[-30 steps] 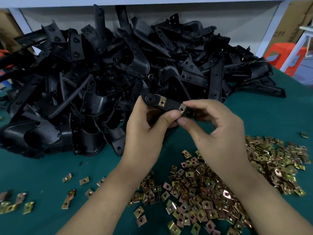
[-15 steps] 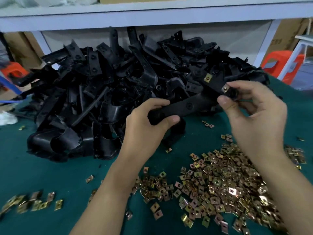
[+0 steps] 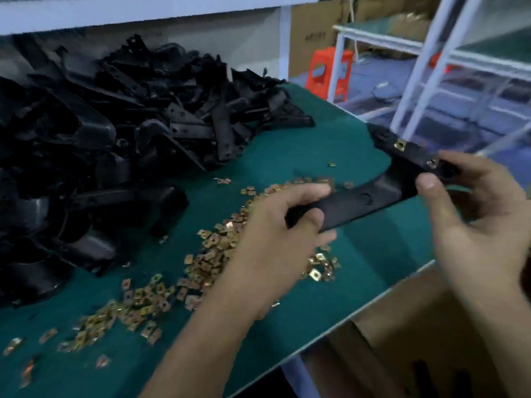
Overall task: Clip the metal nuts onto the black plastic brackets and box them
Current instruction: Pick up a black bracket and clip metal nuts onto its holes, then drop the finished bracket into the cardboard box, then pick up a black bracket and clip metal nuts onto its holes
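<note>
Head view, nearest: a cardboard box [image 3: 416, 326] stands below the desk edge, under the right hand [image 3: 474, 225].
Left hand [image 3: 275, 225]: its fingers [image 3: 310, 191] are curled round the lower end of the bracket [image 3: 373, 196].
Right hand: thumb and fingers pinch the upper end, just beside one of the two clipped nuts [image 3: 399, 145].
Bracket: in the air, over the desk's right edge.
Handling: probably light, stiff and smooth; better to hold the bare plastic, not the nuts.
Desk [image 3: 359, 254]: loose nuts [image 3: 218, 248] lie under the left hand; green cloth is bare towards the edge.
Room: the way down to the box looks open.
Far: the heap of brackets [image 3: 115, 139] is to the left and a white frame [image 3: 416, 81] stands behind.
</note>
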### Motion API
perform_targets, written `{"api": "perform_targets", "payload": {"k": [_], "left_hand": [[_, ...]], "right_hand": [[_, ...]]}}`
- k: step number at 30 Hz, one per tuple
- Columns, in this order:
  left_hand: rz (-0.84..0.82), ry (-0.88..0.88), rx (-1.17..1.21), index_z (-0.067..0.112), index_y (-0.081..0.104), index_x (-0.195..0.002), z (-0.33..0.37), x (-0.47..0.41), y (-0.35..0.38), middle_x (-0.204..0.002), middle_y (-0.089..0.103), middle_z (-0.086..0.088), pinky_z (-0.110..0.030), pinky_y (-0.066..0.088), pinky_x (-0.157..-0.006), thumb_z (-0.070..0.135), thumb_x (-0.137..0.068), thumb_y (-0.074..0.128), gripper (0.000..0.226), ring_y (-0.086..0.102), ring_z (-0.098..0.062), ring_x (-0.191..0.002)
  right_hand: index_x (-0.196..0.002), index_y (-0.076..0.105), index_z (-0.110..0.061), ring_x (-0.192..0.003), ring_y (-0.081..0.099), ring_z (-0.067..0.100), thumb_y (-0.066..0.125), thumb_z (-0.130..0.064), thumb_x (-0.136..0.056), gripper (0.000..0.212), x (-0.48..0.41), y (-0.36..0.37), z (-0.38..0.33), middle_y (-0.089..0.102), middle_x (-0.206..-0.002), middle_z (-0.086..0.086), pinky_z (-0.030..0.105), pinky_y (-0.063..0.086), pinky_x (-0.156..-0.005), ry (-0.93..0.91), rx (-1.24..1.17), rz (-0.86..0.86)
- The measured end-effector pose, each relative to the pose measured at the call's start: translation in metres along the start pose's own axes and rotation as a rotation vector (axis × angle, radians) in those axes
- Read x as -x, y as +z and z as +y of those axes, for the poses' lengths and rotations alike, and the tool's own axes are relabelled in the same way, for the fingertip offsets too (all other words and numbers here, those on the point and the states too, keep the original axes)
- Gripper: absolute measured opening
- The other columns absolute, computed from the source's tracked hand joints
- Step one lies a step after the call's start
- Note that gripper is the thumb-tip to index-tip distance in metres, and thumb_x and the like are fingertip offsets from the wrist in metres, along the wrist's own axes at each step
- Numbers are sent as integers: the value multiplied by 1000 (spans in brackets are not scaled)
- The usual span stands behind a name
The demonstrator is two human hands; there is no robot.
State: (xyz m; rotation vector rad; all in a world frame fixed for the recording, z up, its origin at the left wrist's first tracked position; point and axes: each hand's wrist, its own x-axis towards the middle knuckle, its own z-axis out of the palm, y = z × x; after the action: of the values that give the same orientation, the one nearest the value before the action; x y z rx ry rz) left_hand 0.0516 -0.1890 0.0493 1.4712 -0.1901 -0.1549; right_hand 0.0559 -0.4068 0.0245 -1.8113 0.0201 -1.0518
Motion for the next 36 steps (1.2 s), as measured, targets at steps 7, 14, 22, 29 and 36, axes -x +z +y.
{"api": "perform_targets", "payload": {"k": [7, 14, 22, 29, 36], "left_hand": [[-318, -68, -208, 40, 68, -108, -64, 11, 123, -104, 68, 29, -42, 63, -85, 21, -86, 54, 33, 73, 0, -87], [-540, -227, -634, 39, 61, -114, -132, 17, 172, -116, 61, 14, -42, 55, -96, 20, -93, 56, 29, 66, -16, -105], [-656, -111, -1039, 35, 50, -139, -129, 18, 152, -135, 48, 6, -40, 44, -105, 37, -102, 52, 36, 48, -18, -127], [-473, 133, -730, 43, 56, -120, -53, 20, 119, -120, 52, 22, -30, 48, -98, 29, -99, 55, 25, 54, 0, -109], [238, 365, -875, 44, 59, -114, 3, 3, -19, -114, 54, 27, -18, 44, -93, 17, -94, 67, 35, 54, 2, -110]], "right_hand": [[-125, 63, -16, -106, 58, -5, 63, -31, -100, 29, 70, -147, 34, 63, -115, -5, 12, 44, -90, 179, 387, 186], [-109, 57, -49, -94, 60, -15, 62, -34, -95, 21, 132, -221, 46, 62, -103, -25, 6, 49, -63, 665, 598, -219], [-124, 65, -37, -89, 62, -9, 64, -27, -97, 28, 142, -227, 58, 57, -100, -30, 4, 49, -65, 816, 740, -503], [-97, 57, -64, -103, 50, -25, 68, -21, -85, 46, 90, -127, 16, 57, -104, -41, 7, 43, -63, 440, 551, -390], [-131, 56, -44, -118, 51, -5, 67, -38, -88, 46, 48, 29, -31, 49, -121, -31, 9, 37, -95, 72, 248, -774]]}}
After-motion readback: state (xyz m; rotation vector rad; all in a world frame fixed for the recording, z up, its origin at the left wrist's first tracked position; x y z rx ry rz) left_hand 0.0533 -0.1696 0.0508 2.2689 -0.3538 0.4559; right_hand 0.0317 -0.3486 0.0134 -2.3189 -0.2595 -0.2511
